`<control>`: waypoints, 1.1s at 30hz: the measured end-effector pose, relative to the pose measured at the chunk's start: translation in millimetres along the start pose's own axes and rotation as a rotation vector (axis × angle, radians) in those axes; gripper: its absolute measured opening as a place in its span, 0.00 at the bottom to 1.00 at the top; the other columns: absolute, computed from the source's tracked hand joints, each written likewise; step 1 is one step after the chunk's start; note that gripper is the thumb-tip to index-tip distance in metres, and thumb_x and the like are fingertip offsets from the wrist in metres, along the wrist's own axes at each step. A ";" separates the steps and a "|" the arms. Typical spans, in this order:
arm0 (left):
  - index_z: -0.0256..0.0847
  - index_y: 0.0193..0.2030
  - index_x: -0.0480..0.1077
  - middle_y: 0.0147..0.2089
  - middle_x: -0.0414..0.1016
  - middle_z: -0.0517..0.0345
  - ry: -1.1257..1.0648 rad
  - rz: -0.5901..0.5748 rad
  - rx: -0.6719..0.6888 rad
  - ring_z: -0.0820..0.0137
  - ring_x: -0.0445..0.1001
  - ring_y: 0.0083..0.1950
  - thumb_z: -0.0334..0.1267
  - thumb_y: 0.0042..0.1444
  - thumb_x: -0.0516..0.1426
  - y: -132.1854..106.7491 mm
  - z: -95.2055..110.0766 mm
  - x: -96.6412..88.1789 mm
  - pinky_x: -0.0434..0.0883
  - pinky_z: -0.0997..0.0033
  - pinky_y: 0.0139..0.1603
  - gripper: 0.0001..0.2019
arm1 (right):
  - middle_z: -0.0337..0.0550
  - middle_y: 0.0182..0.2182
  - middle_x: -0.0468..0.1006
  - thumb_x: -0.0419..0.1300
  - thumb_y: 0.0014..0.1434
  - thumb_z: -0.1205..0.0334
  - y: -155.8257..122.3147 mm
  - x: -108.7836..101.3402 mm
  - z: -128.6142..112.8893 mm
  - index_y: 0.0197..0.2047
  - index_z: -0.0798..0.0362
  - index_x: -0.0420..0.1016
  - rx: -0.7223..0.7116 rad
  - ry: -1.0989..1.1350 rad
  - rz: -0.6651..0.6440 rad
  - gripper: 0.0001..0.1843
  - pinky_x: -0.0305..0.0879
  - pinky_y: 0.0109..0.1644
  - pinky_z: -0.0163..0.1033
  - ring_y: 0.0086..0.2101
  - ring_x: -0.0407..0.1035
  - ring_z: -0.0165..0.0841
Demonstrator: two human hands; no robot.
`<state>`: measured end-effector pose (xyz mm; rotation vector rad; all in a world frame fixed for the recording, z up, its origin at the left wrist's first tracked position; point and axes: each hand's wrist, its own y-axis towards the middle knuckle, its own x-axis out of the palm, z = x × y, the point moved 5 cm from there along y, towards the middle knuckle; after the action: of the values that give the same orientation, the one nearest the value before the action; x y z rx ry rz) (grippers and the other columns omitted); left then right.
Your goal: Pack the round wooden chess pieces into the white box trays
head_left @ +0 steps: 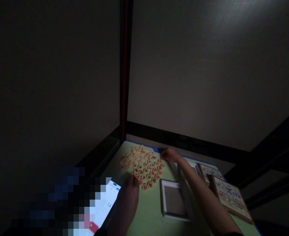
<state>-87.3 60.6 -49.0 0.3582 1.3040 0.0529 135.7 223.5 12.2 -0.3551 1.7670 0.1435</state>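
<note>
Many round wooden Chinese chess pieces lie spread in a loose cluster on a green table. Some show red or black characters; others at the far left are blank side up. At the near edge of the cluster is my left hand, its fingers curled down by the pieces; whatever is under the fingertips is hidden. My right hand is beyond the right edge of the cluster, near the table's far edge. Its fingers are bent together, and what they hold, if anything, is too dark to make out.
An open box tray lies right of the pieces. Two printed box lids rest farther right, beside another white tray partly behind my right forearm. A bright phone screen is at the lower left. Walls border the table.
</note>
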 end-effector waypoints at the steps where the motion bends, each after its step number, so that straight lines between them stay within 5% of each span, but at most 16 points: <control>1: 0.35 0.51 0.73 0.56 0.72 0.39 0.011 0.004 -0.004 0.58 0.74 0.49 0.28 0.63 0.49 0.0 -0.5 0.2 0.74 0.63 0.48 0.15 | 0.42 0.30 0.84 0.60 0.50 0.74 0.7 -1.7 -1.9 0.32 0.53 0.85 -0.009 0.005 -0.003 0.13 0.66 0.39 0.34 0.34 0.77 0.37; 8: 0.35 0.49 0.74 0.52 0.74 0.40 0.070 0.011 0.007 0.59 0.74 0.48 0.28 0.63 0.47 -0.4 -0.3 0.5 0.72 0.63 0.48 0.16 | 0.44 0.40 0.84 0.62 0.51 0.71 4.9 -7.1 -38.7 0.44 0.49 0.84 -0.105 0.038 0.044 0.18 0.66 0.43 0.35 0.42 0.77 0.38; 12: 0.34 0.49 0.74 0.52 0.73 0.39 0.044 0.005 0.018 0.58 0.73 0.48 0.28 0.62 0.48 0.1 -0.3 1.6 0.72 0.61 0.49 0.16 | 0.40 0.37 0.85 0.62 0.50 0.73 9.4 2.3 -58.7 0.41 0.49 0.85 -0.159 0.083 0.004 0.17 0.66 0.44 0.33 0.41 0.78 0.35; 25: 0.37 0.50 0.74 0.51 0.74 0.41 0.052 0.016 0.025 0.59 0.74 0.47 0.30 0.63 0.48 -0.1 -3.1 6.6 0.73 0.63 0.48 0.16 | 0.37 0.26 0.83 0.61 0.51 0.73 19.5 3.8 -53.8 0.37 0.50 0.86 -0.090 0.050 -0.121 0.15 0.67 0.32 0.31 0.28 0.77 0.32; 33: 0.36 0.49 0.74 0.51 0.73 0.43 0.021 0.004 -0.001 0.61 0.74 0.47 0.30 0.64 0.46 -0.9 -1.0 -1.3 0.72 0.66 0.48 0.16 | 0.45 0.36 0.85 0.63 0.52 0.68 24.9 -10.3 -64.6 0.37 0.50 0.86 -0.141 -0.086 -0.071 0.11 0.67 0.39 0.34 0.39 0.78 0.39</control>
<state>-88.7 59.7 -48.2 0.3604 1.3243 0.0605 69.7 230.1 34.5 -0.5061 1.6610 0.2301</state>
